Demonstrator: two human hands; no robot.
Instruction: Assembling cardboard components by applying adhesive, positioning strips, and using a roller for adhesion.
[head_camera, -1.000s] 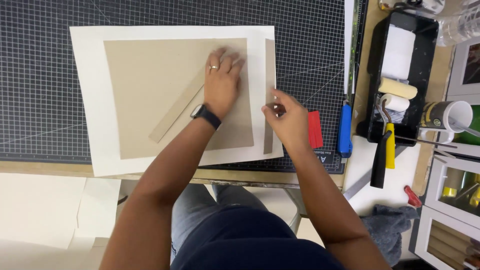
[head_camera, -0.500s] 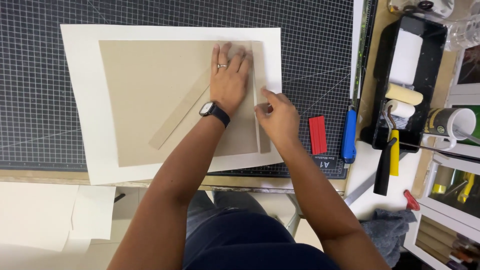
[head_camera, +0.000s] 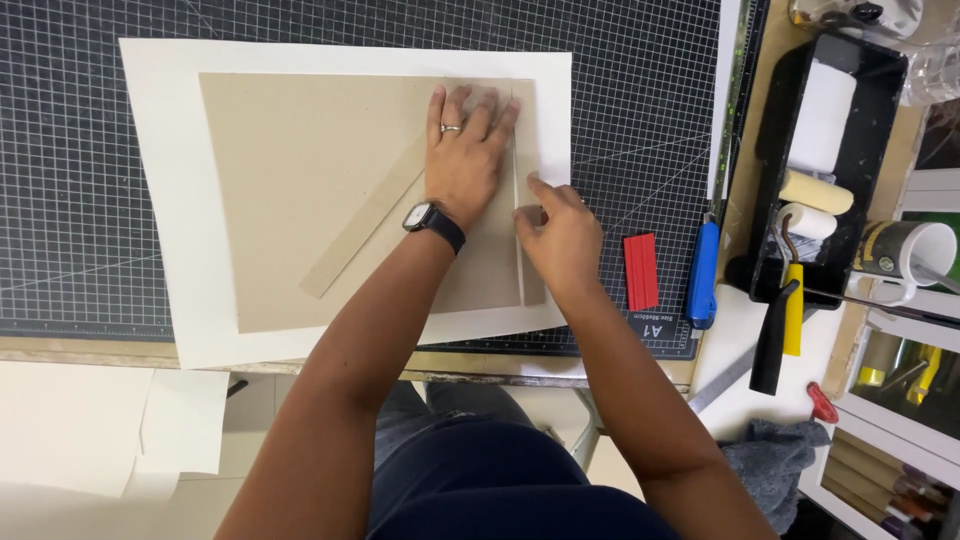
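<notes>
Cutting mat (head_camera: 100, 200): narrow strip (head_camera: 528, 200) now butts board (head_camera: 300, 180); left hand (head_camera: 465, 165) flat, right hand (head_camera: 560, 230) pinching strip.

Large tan cardboard sheet (head_camera: 300, 190) lies flat on bigger white paper sheet (head_camera: 165, 200), white margin showing on all sides. Narrow cardboard strip (head_camera: 528, 230) lies upright along sheet's right edge, thin gap between them. Second cardboard strip (head_camera: 362, 232) rests diagonally on top of sheet, left of centre, lower end toward bottom left.
</notes>
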